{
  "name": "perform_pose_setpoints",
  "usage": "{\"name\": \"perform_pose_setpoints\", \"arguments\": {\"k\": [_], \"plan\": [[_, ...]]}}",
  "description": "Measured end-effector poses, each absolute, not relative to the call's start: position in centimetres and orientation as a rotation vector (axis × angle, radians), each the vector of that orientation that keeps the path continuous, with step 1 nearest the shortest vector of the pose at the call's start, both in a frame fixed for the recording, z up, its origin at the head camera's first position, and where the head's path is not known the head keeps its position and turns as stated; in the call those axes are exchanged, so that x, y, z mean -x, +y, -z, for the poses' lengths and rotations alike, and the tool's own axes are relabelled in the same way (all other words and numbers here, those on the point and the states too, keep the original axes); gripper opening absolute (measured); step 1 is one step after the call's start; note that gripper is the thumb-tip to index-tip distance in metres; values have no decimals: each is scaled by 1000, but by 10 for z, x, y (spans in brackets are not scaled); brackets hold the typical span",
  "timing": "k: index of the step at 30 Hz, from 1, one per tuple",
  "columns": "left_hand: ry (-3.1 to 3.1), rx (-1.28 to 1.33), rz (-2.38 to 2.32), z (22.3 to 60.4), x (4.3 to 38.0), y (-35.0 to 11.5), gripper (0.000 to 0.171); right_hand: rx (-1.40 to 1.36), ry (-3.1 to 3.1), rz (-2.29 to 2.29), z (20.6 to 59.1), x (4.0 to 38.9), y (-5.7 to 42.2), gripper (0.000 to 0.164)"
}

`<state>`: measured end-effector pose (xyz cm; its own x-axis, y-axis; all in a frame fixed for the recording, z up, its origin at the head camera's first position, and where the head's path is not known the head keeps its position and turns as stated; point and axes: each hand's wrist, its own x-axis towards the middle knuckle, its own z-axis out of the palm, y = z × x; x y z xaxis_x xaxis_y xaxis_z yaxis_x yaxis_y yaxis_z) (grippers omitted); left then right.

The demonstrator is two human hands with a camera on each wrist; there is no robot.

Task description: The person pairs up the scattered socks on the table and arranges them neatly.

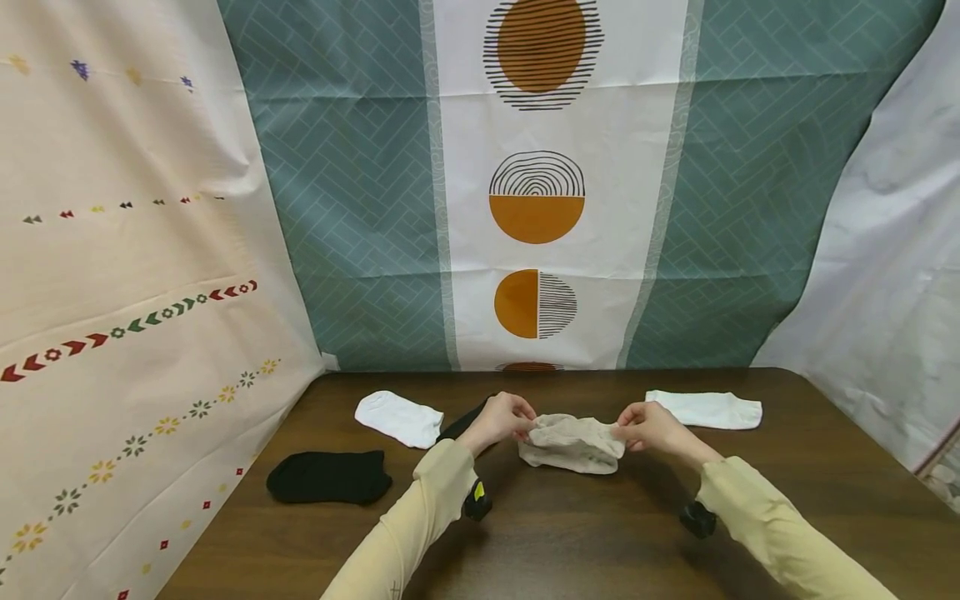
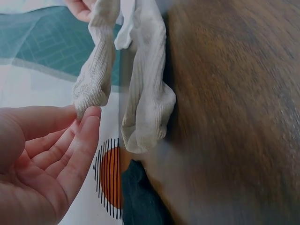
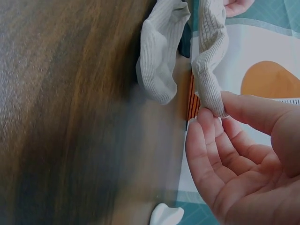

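Note:
A beige ribbed sock (image 1: 576, 427) is stretched sideways between both hands above the brown table. My left hand (image 1: 501, 421) pinches one end of it between thumb and fingertips, seen close up in the left wrist view. At the other end, the thumb and fingers of my right hand (image 1: 652, 430) do the same. A second beige ribbed sock (image 2: 149, 103) lies on the table just below the held one; the two overlap in the head view. Behind my left hand, a dark sock (image 1: 467, 419) is partly hidden by the wrist.
On the wooden table (image 1: 570, 542), a black sock (image 1: 326, 477) lies flat at the left. One white sock (image 1: 401, 418) is at the back left, another white sock (image 1: 705, 410) at the back right. A patterned curtain (image 1: 360, 208) hangs along the far edge.

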<state>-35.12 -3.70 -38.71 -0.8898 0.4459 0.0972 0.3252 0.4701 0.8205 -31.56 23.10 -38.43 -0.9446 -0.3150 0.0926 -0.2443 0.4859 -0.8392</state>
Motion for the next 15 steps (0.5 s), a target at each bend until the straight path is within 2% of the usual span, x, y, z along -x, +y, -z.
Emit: {"name": "perform_pose_setpoints", "arguments": {"k": [15], "plan": [[2577,-705,-1389,395,349,-47,5,472,2595,1519,393,315,221,15]]}}
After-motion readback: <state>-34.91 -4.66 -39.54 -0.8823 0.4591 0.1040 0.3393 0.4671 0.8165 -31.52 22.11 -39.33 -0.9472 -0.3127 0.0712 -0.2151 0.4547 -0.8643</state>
